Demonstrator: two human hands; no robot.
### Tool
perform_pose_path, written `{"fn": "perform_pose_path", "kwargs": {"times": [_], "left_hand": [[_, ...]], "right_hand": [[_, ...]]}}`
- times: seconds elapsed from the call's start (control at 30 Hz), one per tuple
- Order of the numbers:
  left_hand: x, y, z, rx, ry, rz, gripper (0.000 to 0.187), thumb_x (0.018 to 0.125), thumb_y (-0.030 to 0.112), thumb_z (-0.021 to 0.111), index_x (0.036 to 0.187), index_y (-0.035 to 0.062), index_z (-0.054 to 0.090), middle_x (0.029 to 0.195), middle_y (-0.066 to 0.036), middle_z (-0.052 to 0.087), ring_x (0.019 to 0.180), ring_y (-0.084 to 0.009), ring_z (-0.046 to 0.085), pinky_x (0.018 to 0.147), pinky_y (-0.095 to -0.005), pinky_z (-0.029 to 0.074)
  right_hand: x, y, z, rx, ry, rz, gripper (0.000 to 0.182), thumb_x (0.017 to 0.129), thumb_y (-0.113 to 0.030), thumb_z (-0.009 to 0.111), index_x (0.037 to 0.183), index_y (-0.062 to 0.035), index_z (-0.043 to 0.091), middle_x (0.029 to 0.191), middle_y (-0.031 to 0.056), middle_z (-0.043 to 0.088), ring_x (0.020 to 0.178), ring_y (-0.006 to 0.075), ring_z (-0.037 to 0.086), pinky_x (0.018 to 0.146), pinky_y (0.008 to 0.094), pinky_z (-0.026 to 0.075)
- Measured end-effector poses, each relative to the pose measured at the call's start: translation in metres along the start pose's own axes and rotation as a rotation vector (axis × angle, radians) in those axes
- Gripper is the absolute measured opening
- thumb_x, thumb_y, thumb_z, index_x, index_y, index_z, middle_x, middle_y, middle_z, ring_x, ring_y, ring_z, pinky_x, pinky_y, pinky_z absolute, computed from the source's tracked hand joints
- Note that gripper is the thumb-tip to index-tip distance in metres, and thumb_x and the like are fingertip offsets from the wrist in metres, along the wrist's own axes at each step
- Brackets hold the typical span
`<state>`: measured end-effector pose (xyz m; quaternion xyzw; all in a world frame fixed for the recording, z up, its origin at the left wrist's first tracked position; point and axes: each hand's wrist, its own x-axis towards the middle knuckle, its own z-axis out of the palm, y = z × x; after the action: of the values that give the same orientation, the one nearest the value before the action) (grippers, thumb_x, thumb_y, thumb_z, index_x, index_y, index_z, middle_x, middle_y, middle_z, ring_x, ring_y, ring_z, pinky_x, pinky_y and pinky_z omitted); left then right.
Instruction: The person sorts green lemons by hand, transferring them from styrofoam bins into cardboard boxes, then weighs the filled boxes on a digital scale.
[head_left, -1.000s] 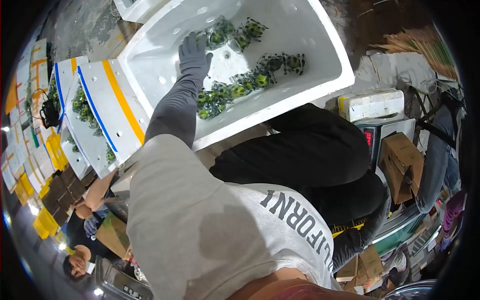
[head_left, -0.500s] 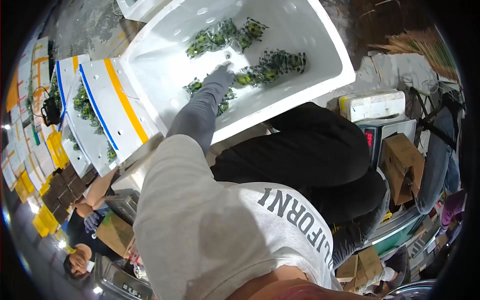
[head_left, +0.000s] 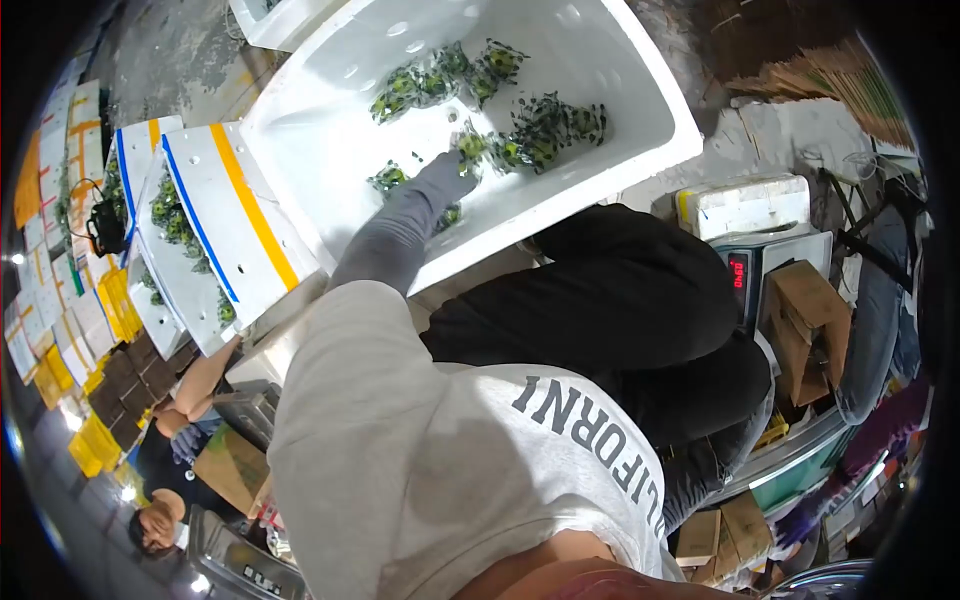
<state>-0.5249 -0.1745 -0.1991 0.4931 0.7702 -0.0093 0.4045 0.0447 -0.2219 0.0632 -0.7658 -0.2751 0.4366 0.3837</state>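
Reaching into a large white foam box (head_left: 669,150), my left hand (head_left: 450,178) wears a grey glove. Its fingers are closed at the lower end of a clear packet of green produce (head_left: 470,145). Right of this packet lies a cluster of similar packets (head_left: 545,130), and another group (head_left: 425,82) rests along the box's far side. Smaller packets (head_left: 388,178) lie left of my hand, partly hidden by the sleeve. My right hand is out of view.
White foam lids with blue and orange tape (head_left: 240,190) adjoin the box at left. A scale with a red display (head_left: 738,275) and an open cardboard box (head_left: 808,325) stand at right. Another person (head_left: 165,480) is at lower left; other people's legs show at right.
My left hand has moved slightly down and right onto the packet, which now stands more upright at my fingers. At the lower right, a purple sleeve reaches further into view.
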Motion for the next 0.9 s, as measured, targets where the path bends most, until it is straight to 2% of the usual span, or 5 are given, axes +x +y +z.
{"fn": "perform_pose_path", "kwargs": {"times": [0.1, 0.33, 0.47, 0.73, 0.9], "left_hand": [[0.006, 0.021, -0.026, -0.942, -0.087, -0.303, 0.031, 0.092, 0.042, 0.048, 0.096, 0.0137, 0.06, 0.063, 0.0, 0.057, 0.042, -0.0119, 0.046, 0.038, -0.0257, 0.034], [0.013, 0.079, -0.105, -1.864, -0.187, -0.074, 0.04, 0.095, 0.044, 0.047, 0.11, 0.0074, 0.057, 0.088, -0.01, 0.063, 0.077, -0.0233, 0.063, 0.063, -0.0336, 0.055], [-0.034, 0.221, -0.143, -1.349, -0.264, 0.607, 0.052, 0.098, 0.033, 0.045, 0.14, 0.0047, 0.034, 0.128, -0.013, 0.051, 0.101, -0.0201, 0.056, 0.086, -0.0317, 0.05], [-0.176, 0.499, -0.085, -0.219, 0.001, 1.943, 0.067, 0.085, 0.014, 0.067, 0.139, -0.0006, 0.031, 0.129, -0.017, 0.049, 0.109, -0.0242, 0.055, 0.089, -0.0338, 0.048], [-0.185, 0.58, 0.042, -0.06, -0.006, 2.053, 0.058, 0.075, 0.014, 0.072, 0.128, 0.0114, 0.047, 0.119, -0.011, 0.055, 0.105, -0.0321, 0.056, 0.089, -0.0397, 0.047]], "right_hand": [[0.0, 0.007, 0.003, 0.019, 0.004, -0.004, 0.038, 0.097, -0.021, 0.048, 0.125, 0.0037, 0.053, 0.123, 0.0133, 0.057, 0.112, 0.0187, 0.054, 0.098, 0.0296, 0.04], [-0.009, -0.017, 0.013, -0.184, 0.098, -0.149, 0.034, 0.095, -0.023, 0.052, 0.114, 0.0035, 0.061, 0.113, 0.0094, 0.061, 0.105, 0.0176, 0.056, 0.095, 0.0291, 0.04], [-0.007, 0.0, 0.005, 0.229, 0.042, 0.039, 0.028, 0.096, -0.02, 0.051, 0.112, 0.0018, 0.059, 0.102, 0.0058, 0.063, 0.091, 0.0133, 0.06, 0.083, 0.0251, 0.046], [-0.029, 0.063, -0.033, 0.484, 0.108, 0.045, 0.031, 0.095, -0.019, 0.053, 0.119, 0.0006, 0.055, 0.101, 0.0042, 0.064, 0.086, 0.0091, 0.062, 0.076, 0.0214, 0.049], [-0.047, 0.086, -0.053, 0.564, 0.198, 0.044, 0.033, 0.094, -0.021, 0.055, 0.119, 0.0, 0.055, 0.1, 0.0049, 0.064, 0.087, 0.0094, 0.062, 0.075, 0.0216, 0.048]]}}
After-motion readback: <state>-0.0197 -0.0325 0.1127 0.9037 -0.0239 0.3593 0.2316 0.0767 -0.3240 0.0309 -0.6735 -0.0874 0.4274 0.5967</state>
